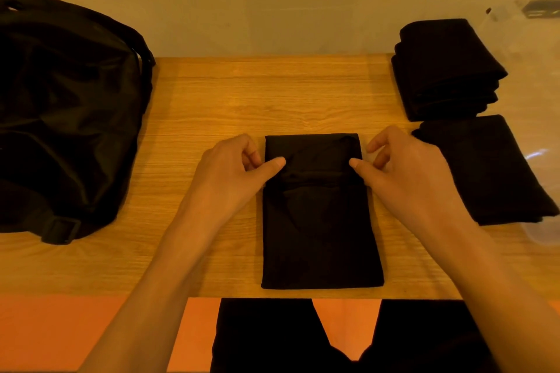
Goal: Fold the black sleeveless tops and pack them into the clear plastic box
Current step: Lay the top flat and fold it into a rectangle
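A black sleeveless top (321,236) lies folded into a long narrow strip on the wooden table (230,99), running from the near edge toward the middle. My left hand (233,172) pinches its left edge near the far end, thumb on top. My right hand (406,169) pinches the right edge opposite. The clear plastic box (536,136) stands at the right. Inside it are a stack of folded black tops (445,69) at the far end and another folded black top (491,169) nearer to me.
A large black bag (63,118) with straps and a buckle fills the table's left side. A pale wall stands behind the table. Below the near edge are an orange floor and my dark clothing (266,336).
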Tool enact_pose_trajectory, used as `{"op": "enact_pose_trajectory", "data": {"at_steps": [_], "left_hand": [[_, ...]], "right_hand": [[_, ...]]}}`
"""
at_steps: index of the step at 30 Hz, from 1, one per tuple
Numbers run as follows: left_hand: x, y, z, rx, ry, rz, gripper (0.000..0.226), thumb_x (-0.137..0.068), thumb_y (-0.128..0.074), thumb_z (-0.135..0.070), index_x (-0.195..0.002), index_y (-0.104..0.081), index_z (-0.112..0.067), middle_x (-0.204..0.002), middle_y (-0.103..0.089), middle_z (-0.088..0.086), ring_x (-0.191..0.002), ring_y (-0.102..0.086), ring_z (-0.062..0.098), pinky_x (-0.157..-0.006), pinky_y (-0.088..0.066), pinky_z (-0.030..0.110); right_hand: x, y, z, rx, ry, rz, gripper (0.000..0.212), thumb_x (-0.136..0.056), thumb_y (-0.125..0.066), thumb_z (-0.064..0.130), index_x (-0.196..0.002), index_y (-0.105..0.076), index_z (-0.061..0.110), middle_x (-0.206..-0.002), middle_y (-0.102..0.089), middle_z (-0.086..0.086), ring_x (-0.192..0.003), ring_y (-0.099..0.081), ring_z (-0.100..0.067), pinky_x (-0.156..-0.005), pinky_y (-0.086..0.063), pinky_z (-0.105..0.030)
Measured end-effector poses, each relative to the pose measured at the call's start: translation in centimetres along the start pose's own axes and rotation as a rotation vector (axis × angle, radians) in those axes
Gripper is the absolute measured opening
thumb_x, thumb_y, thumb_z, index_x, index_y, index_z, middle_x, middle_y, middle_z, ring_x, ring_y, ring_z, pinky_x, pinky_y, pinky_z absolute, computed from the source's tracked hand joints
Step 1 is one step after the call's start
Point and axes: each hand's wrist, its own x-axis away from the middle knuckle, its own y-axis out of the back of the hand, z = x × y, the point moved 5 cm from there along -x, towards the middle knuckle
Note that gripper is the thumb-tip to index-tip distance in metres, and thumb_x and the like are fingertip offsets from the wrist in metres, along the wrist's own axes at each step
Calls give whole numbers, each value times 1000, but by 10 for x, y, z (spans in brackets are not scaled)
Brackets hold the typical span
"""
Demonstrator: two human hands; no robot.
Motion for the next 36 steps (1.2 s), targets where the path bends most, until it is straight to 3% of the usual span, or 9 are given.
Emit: {"op": "enact_pose_trajectory", "data": {"at_steps": [3,5,7,8,10,14,19,26,36], "left_hand": [[-3,10,-15,37,-156,-204,29,-85,-72,-49,-88,-58,-24,-89,-59,-12,-83,-57,1,-66,-43,13],[-9,-1,-29,15,-330,-154,33,-95,-57,-51,-111,-62,-22,-119,-56,-12,-113,-54,4,-90,-49,25],[-11,-27,-35,-199,-460,74,68,-101,-27,-61,-151,-43,-19,-159,-35,-5,-149,-26,12,-122,-26,35],[-9,-39,-34,-311,-496,172,80,-98,-10,-67,-160,-24,-19,-168,-15,-4,-155,-5,10,-127,-9,34],[-5,-51,-25,-462,-523,313,85,-93,11,-70,-162,2,-21,-168,13,-8,-150,22,0,-126,8,32],[1,-40,-8,-501,-531,402,73,-95,12,-61,-158,17,-26,-162,30,-18,-143,33,-7,-123,16,28],[2,-29,3,-489,-571,429,71,-97,8,-59,-159,14,-25,-164,26,-18,-146,28,-5,-124,13,29],[0,-20,2,-119,-527,375,91,-92,10,-75,-161,-5,-18,-169,4,-12,-152,9,-3,-126,3,29],[11,-22,11,-440,-707,377,72,-103,-1,-59,-162,-2,-18,-170,8,-5,-155,10,7,-127,1,36]], "right_hand": [[-9,8,12,1,105,-142,34,-96,-64,32,-123,-55,13,-113,-58,-1,-103,-55,-17,-74,-40,-19],[-17,1,27,118,250,-103,46,-102,-49,36,-136,-51,5,-136,-54,-11,-126,-49,-28,-97,-43,-28],[-21,-23,36,250,309,160,70,-103,-22,51,-158,-25,8,-165,-23,-11,-153,-17,-28,-124,-21,-39],[-18,-35,36,324,326,283,76,-99,-7,58,-161,-5,13,-168,-2,-7,-156,3,-22,-127,-5,-37],[-12,-49,29,436,351,393,80,-89,13,62,-156,17,19,-166,20,-2,-151,24,-14,-125,11,-35],[-5,-47,12,432,284,393,85,-84,22,65,-155,23,19,-163,30,2,-148,31,-9,-124,13,-36],[0,-46,0,377,261,393,81,-87,17,69,-152,29,22,-161,35,5,-147,32,-6,-126,9,-36],[-1,-33,13,230,271,301,80,-91,14,66,-158,14,23,-166,22,8,-149,26,-2,-126,6,-34],[6,-44,7,379,331,370,82,-89,18,66,-156,22,20,-163,30,3,-147,32,-5,-125,12,-34]]}}
